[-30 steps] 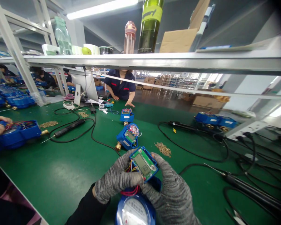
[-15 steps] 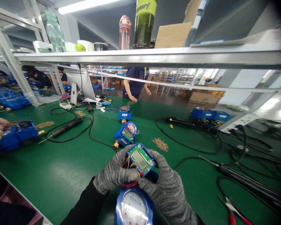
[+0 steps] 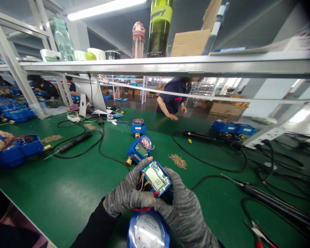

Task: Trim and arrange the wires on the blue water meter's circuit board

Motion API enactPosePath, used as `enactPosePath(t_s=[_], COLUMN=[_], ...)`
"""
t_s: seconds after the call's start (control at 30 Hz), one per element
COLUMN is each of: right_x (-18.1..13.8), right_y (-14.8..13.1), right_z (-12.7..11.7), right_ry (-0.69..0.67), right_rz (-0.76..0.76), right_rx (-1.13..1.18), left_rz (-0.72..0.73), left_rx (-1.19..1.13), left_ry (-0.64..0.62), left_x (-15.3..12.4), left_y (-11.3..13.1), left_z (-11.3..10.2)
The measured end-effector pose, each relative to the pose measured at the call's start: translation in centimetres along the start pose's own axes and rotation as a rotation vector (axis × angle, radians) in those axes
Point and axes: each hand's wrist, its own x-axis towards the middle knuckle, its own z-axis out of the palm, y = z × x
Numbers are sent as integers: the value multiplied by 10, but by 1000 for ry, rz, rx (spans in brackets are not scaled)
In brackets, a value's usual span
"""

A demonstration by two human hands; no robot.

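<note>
The left hand (image 3: 127, 198), in a grey knit glove, is curled round the left edge of a green circuit board (image 3: 156, 178), thumb laid across the coloured wires (image 3: 142, 182) beneath it. The board carries a pale LCD screen showing digits, sits in a blue frame and tilts up over a blue water meter (image 3: 147, 231) with a round glass dial, low at the near edge of the table (image 3: 67, 193). The right hand (image 3: 184, 215), gloved alike, closes on the board's right side; its fingertips are probably tucked under the frame, though that is hidden. The table is green, strewn with black cables, a heap of small brass screws (image 3: 178, 161) and more blue meters (image 3: 140, 150). Above runs a grey metal shelf (image 3: 170, 65) bearing a green bottle (image 3: 158, 29).
</note>
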Motion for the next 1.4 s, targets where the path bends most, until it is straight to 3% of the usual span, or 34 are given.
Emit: enactPosePath(t_s=[0.3,0.57,0.93,1.27,1.4], right_x=[10,5,8,6,10], right_y=[-11,-3,-6,-9,-17], right_z=[-7,-4,-5,-5,-10], right_ry=[-56,-107,-69,-14,15], right_rz=[58,95,79,53,14], right_rx=[102,145,116,119,130], left_rz=[59,100,75,-34,-74], left_rx=[57,97,63,44,96], left_ry=[48,70,37,112,239], left_x=[2,4,3,2,3], left_y=[-6,-7,-9,0,-2], left_z=[-4,-4,-7,4,1])
